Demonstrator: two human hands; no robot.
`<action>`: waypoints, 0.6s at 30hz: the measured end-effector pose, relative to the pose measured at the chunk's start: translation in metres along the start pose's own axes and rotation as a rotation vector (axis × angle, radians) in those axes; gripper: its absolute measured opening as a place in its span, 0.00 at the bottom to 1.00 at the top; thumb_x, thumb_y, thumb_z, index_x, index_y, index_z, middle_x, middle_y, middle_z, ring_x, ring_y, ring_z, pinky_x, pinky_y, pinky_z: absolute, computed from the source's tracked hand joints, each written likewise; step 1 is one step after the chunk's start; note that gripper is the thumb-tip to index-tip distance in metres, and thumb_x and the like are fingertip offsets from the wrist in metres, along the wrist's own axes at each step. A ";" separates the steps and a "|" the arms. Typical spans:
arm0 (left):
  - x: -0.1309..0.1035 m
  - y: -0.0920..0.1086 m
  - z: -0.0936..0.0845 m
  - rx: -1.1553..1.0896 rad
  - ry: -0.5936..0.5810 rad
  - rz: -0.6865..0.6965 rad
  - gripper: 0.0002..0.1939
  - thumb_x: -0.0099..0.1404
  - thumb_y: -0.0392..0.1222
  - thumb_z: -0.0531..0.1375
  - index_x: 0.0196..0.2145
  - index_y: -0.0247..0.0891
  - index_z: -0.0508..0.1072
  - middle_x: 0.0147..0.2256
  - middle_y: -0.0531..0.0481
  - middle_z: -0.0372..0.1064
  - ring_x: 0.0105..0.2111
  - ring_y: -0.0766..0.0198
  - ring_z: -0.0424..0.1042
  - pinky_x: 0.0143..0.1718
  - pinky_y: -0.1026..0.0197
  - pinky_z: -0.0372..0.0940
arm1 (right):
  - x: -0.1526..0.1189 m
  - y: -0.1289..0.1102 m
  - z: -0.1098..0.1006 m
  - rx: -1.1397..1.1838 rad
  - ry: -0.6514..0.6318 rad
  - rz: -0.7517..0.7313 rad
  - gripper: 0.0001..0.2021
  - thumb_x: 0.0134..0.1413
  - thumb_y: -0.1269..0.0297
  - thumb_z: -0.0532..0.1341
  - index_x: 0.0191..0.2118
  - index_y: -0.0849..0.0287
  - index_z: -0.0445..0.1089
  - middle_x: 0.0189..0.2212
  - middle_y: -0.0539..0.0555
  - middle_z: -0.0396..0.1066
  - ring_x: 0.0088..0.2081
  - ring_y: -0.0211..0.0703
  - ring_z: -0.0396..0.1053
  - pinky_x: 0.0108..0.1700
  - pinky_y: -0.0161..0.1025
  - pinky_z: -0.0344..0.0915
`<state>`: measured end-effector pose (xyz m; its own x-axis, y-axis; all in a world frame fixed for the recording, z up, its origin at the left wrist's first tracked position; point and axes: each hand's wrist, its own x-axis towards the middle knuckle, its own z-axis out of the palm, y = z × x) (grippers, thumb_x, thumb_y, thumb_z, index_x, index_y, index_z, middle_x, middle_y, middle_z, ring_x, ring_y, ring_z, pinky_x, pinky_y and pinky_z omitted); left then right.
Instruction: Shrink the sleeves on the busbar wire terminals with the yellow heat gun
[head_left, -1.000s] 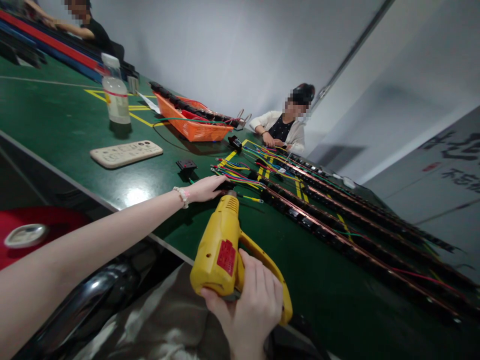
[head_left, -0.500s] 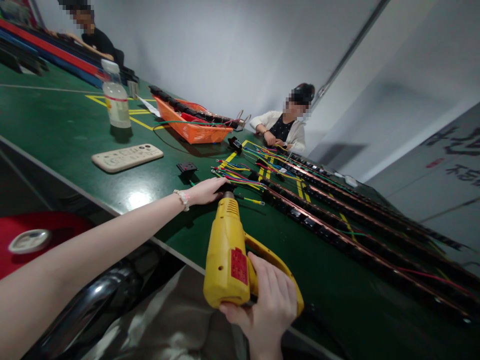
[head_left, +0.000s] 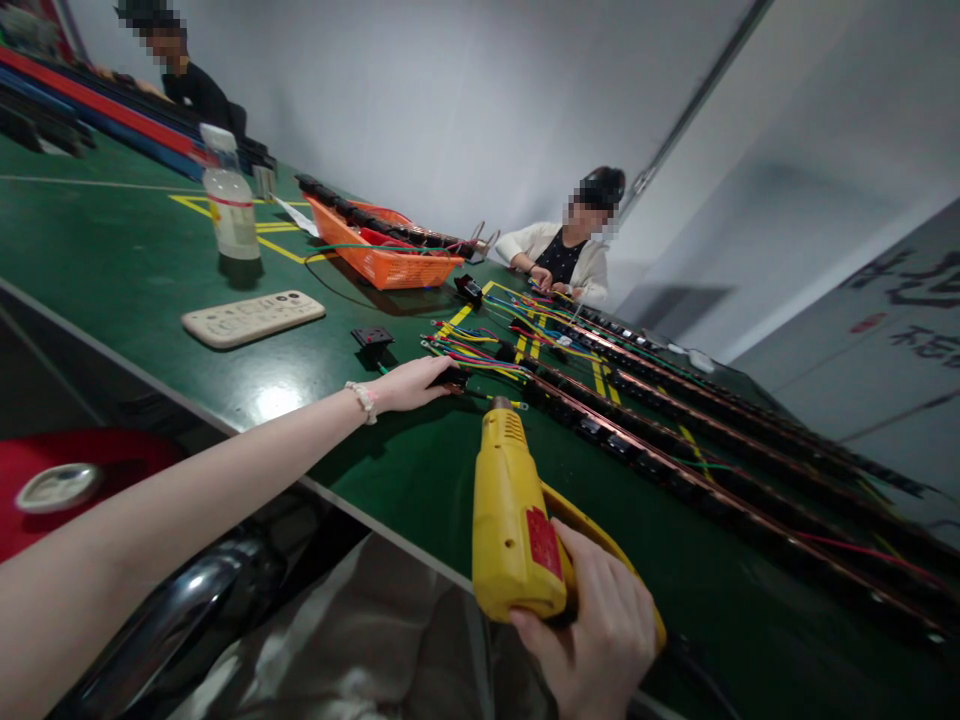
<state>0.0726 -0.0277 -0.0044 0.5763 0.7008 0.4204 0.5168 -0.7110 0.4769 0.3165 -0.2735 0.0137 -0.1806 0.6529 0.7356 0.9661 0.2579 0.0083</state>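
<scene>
My right hand (head_left: 600, 610) is wrapped round the handle of a yellow heat gun (head_left: 510, 490). The gun's metal nozzle points away from me, close to the yellow-ended wire (head_left: 508, 402) with its ring lug. On the table, my left hand (head_left: 412, 384) has its fingers closed over a small black part (head_left: 455, 378), largely covered by the hand. Just beyond it lies a fan of coloured wires (head_left: 469, 350) with ring lugs, coming from a long black and copper-coloured bar (head_left: 622, 438). A black square piece (head_left: 373, 338) sits left of my left hand, near a green wire.
More long bars (head_left: 697, 410) lie along the right of the green table (head_left: 315, 385). A phone in a beige case (head_left: 255, 318), a bottle (head_left: 231, 215) and an orange basket (head_left: 397, 265) stand at left and behind. Two people sit at the far side.
The heat gun in my right hand has moved right, its nozzle going from beside the black part to the yellow-ended wire. My left hand has hardly moved.
</scene>
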 end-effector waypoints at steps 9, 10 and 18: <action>0.000 -0.002 0.000 -0.007 0.004 0.018 0.17 0.64 0.43 0.54 0.49 0.35 0.63 0.43 0.42 0.68 0.45 0.57 0.67 0.44 0.58 0.62 | -0.011 0.026 -0.012 -0.057 -0.012 0.044 0.37 0.60 0.40 0.32 0.49 0.62 0.66 0.44 0.57 0.69 0.45 0.45 0.66 0.43 0.40 0.57; 0.000 -0.002 0.000 -0.006 0.005 0.014 0.17 0.64 0.43 0.54 0.50 0.35 0.63 0.43 0.42 0.68 0.45 0.57 0.67 0.44 0.57 0.62 | -0.013 0.031 -0.013 -0.062 -0.001 0.068 0.36 0.62 0.44 0.30 0.48 0.63 0.67 0.44 0.57 0.69 0.45 0.44 0.66 0.43 0.39 0.57; 0.001 -0.001 0.000 0.006 -0.003 0.009 0.18 0.64 0.42 0.54 0.50 0.34 0.63 0.44 0.42 0.68 0.45 0.56 0.67 0.45 0.57 0.62 | -0.012 0.042 -0.022 -0.272 0.028 0.131 0.21 0.65 0.62 0.41 0.31 0.62 0.68 0.27 0.53 0.69 0.31 0.39 0.64 0.36 0.37 0.56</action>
<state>0.0728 -0.0267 -0.0047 0.5829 0.6940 0.4226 0.5152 -0.7179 0.4682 0.3636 -0.2860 0.0199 -0.0497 0.6475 0.7605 0.9954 -0.0301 0.0907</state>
